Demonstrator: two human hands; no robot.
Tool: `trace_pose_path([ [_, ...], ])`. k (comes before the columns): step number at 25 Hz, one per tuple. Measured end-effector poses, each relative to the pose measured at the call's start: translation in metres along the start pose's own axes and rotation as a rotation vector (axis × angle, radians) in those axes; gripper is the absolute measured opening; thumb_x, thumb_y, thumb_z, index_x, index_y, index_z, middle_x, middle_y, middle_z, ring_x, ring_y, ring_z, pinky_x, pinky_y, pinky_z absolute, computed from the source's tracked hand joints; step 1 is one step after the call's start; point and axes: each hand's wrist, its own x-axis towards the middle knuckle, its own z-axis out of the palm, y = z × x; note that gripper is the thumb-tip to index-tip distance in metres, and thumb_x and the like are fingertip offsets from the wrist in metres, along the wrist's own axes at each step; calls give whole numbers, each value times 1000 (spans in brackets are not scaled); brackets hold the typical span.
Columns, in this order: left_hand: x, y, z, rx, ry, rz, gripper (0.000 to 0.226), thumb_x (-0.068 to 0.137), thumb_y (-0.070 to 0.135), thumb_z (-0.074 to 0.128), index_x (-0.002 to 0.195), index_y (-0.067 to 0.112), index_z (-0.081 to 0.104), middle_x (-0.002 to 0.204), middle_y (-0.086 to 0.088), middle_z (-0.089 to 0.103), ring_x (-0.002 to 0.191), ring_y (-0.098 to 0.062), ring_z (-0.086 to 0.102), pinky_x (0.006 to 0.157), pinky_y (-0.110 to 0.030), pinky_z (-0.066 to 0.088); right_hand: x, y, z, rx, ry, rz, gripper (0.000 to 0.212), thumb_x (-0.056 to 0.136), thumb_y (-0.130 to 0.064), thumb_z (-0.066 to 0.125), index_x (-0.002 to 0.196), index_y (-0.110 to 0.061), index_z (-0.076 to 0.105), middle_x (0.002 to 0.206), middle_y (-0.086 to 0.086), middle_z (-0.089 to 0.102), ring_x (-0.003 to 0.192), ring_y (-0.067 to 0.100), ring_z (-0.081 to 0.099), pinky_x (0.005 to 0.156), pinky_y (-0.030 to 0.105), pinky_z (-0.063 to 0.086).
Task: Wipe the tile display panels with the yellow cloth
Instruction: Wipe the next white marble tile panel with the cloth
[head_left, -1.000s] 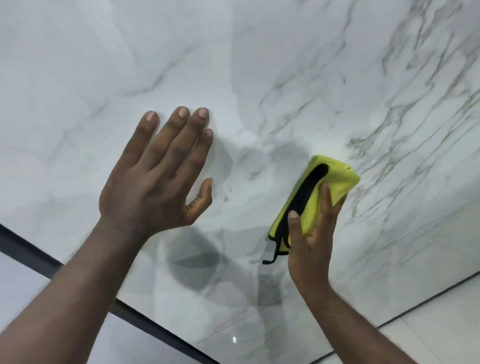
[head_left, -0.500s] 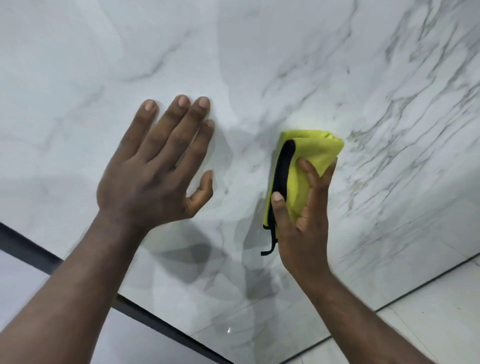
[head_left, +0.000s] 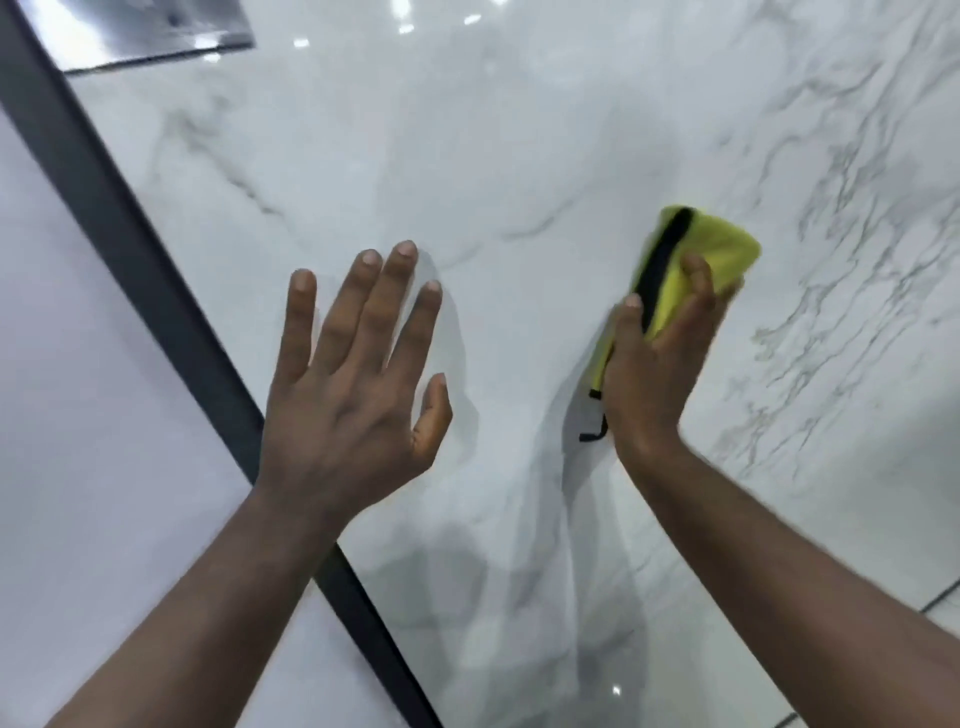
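On glossy marble panel, folded yellow cloth

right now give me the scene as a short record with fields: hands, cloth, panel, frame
left hand: open, fingers spread, flat against the panel
right hand: gripping the cloth, pressing it to the panel
cloth: yellow with black edging, folded, a black loop hanging below
panel: glossy white marble-look tile with grey veins
frame: dark strip running diagonally along the panel's left edge

One head-worn view looks forward, close to the marble tile panel and both forearms.
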Motion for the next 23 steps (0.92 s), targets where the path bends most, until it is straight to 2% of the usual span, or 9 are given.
trace_pose_path([
  [3,-11,-27,-5,-29,8,4,66,106,33,53,164,2,43,175,-18,31,163,-35,30,133,-62,15,-20,-13,10,-265,-245,-551,56,106,-37,55,160,-34,39,177,-2,3,164,24,10,131,42,15],
  [7,-27,-55,-5,-88,32,34,67,107,32,52,164,-1,41,175,-20,30,163,-36,30,131,-61,25,-18,-47,24,-42,-15,-41,63,101,-40,47,163,-33,34,178,3,7,165,19,6,130,50,20],
  [10,-38,-58,2,-82,81,52,68,107,34,52,164,-1,40,174,-20,32,162,-35,32,131,-56,28,-65,-44,33,-285,-266,-588,58,110,-31,52,164,-34,32,177,-5,-2,165,22,4,132,49,14],
  [11,-40,-57,4,-77,94,51,69,107,34,52,165,-1,39,174,-19,32,162,-34,32,131,-55,28,-66,-40,31,-290,-282,-635,57,111,-30,53,164,-35,33,177,-8,-1,165,21,7,132,48,16],
  [14,-43,-56,6,-85,115,30,70,108,36,50,167,2,36,175,-17,31,163,-32,30,132,-53,27,-58,-42,33,-73,15,-12,60,109,-36,48,166,-37,27,178,-6,6,164,13,8,130,50,22],
  [15,-45,-56,7,-94,112,22,70,108,37,50,168,3,35,175,-16,31,163,-32,29,131,-53,27,-69,-44,37,-53,16,52,62,110,-35,47,166,-38,24,178,-5,4,164,11,5,130,49,21],
  [18,-59,-47,12,-101,112,48,70,108,38,51,169,6,34,175,-14,31,162,-32,30,129,-56,30,-122,-5,34,-140,-131,-238,60,112,-28,54,165,-38,28,178,-7,8,163,7,6,132,34,19],
  [21,-94,-29,17,-79,91,215,69,105,37,57,166,7,41,173,-13,37,159,-32,38,125,-56,36,-143,39,23,30,105,286,58,110,-36,52,159,-55,26,175,-15,19,160,11,21,129,47,27],
  [23,-113,-17,20,-85,67,273,67,102,37,62,161,8,50,170,-12,44,155,-32,44,122,-55,39,-155,48,16,31,38,349,59,107,-38,55,153,-62,27,171,-20,26,157,13,30,123,48,36],
])
